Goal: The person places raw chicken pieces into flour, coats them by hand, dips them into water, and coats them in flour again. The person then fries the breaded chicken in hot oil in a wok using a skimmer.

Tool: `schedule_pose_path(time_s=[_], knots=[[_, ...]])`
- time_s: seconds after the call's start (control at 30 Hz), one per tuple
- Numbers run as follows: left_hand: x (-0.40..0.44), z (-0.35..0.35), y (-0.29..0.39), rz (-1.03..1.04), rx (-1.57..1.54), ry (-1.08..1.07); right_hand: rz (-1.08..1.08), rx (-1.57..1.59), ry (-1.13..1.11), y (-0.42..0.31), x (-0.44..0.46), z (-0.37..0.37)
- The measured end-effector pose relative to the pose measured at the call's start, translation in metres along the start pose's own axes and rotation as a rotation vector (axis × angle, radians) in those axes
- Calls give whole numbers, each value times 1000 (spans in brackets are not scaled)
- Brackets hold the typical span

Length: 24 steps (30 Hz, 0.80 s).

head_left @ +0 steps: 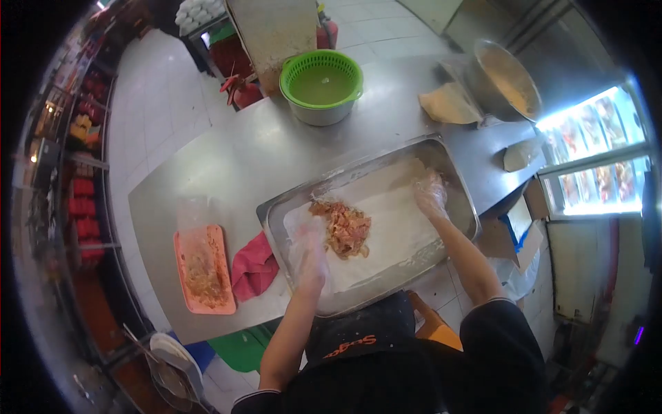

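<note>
We've got a steel table (238,159) under everything. Biggest thing on it: the deep metal pan (349,307), set at a slant near our body. White powder (394,228) covers most of the pan floor, with traces along the rim.

Far right of the table: large metal bowl (507,79), tipped, tan residue inside. Tan sheet-like piece (449,105) just beside it, on the bowl's left. Beyond the pan, near the far edge: green perforated basket (322,79) seated in a pale round container (321,114).

Left end of the table: pink tray (207,269), reddish smears, pale-brown food in it; exact contents unclear to us. Between that tray and the pan: crumpled red cloth (254,268).

Raw-looking meat pieces (345,229) sit in one loose pile on the powder, left half of the pan, between our hands but nearer the left.

Both our hands wear clear plastic gloves. Left hand (309,252) is over the pan's left end, just beside the pile. It's blurred; we can't tell finger spread or grip. Right hand (431,195) is at the pan's right end, over the powder, well apart from the pile. Can't tell if its fingers are apart or together.
</note>
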<state>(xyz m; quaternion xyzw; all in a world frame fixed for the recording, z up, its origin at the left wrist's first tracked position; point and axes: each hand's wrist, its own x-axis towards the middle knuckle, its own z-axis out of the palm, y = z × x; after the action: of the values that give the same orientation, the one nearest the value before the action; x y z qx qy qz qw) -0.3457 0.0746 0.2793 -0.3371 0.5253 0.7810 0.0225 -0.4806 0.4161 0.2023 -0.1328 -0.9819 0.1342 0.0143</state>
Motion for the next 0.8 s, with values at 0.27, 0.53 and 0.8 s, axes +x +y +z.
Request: schedule_pose_path(time_s=[0.27,0.53,0.8], knots=[[87,47,-48,68,1197,384,-248,405,-49,-3,-14,93],[116,45,-82,-81,709,239,-81,1117,-438,-105,-65,77],[67,-3,-54,-221,129,85,-38,908,-848,-86,-62,73]])
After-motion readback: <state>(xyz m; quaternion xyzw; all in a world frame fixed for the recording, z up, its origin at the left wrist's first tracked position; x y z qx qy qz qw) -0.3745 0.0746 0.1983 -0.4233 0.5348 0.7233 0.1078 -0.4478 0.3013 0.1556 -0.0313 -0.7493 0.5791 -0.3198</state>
